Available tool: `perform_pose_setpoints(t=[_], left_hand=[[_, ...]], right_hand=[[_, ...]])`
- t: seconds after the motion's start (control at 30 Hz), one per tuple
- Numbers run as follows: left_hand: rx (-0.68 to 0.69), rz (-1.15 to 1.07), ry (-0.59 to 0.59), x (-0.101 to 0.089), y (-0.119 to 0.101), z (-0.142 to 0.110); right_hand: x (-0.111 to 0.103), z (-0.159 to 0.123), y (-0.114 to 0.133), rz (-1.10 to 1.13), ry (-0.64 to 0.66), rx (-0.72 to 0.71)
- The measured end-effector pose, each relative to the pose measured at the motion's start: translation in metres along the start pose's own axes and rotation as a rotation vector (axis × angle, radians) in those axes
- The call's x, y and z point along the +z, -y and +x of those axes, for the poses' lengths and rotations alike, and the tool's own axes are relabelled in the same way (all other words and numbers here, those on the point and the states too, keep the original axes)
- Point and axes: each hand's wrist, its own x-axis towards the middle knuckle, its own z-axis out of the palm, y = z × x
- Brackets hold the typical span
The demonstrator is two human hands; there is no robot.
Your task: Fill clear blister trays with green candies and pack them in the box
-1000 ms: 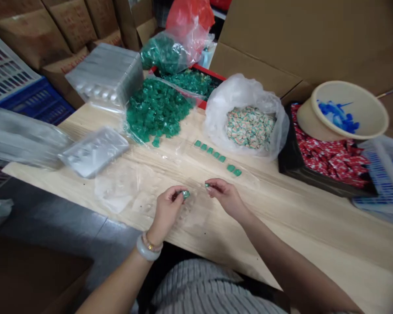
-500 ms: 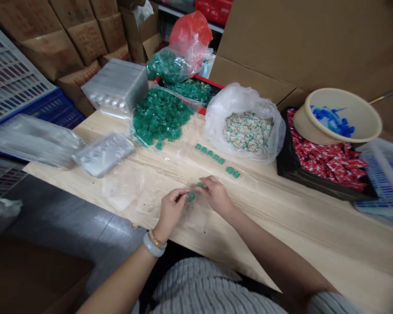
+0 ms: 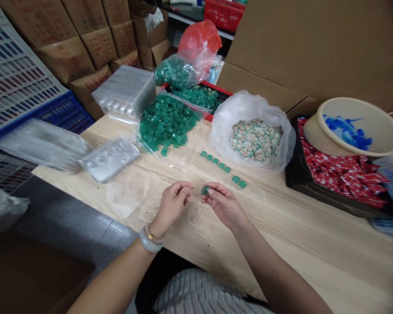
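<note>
My right hand [image 3: 223,202] pinches a small green wrapped candy [image 3: 205,190] at its fingertips, just above the wooden table [image 3: 314,235]. My left hand [image 3: 172,203] is curled shut a few centimetres to the left of it; what its fingers hold, if anything, I cannot make out. Both hands hover over a clear plastic blister tray [image 3: 196,213] that is hard to see. A row of several green candies [image 3: 221,166] lies just beyond my hands. A heap of green candies [image 3: 165,123] spills from a clear bag further back.
A white bag of striped candies [image 3: 256,138], a black bin of red packets [image 3: 340,174] and a beige bowl with blue pieces [image 3: 356,126] stand at the right. Stacked clear trays [image 3: 124,91], a loose tray [image 3: 109,158], blue crates [image 3: 22,87] and cardboard boxes [image 3: 85,39] lie left and behind.
My hands came together with green candies, then parted. The green candy seen at my left fingertips is now only visible in my right hand. The view has shifted slightly.
</note>
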Motion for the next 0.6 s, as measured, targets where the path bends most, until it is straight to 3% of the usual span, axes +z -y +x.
perform_pose_setpoints(t=[0.07, 0.13, 0.3, 0.4, 0.5, 0.6], left_hand=[[-0.063, -0.106, -0.018, 0.0, -0.003, 0.005], [-0.042, -0.093, 0.015, 0.002, -0.007, 0.01], [0.161, 0.123, 0.248, 0.012, -0.022, 0.016], [0.13, 0.169, 0.348, 0.01, -0.031, 0.024], [0.091, 0.172, 0.305, 0.004, -0.049, 0.064], [0.296, 0.286, 0.087, 0.006, -0.095, 0.133]], right_hand=[[-0.004, -0.001, 0.007, 0.071, 0.02, 0.086], [-0.005, -0.002, 0.01, 0.092, 0.037, 0.13], [-0.003, -0.001, 0.01, 0.118, 0.05, 0.095], [-0.009, 0.001, 0.013, 0.177, 0.014, 0.081], [-0.024, 0.003, 0.019, 0.241, -0.094, 0.019], [-0.04, 0.002, 0.022, 0.208, -0.162, -0.019]])
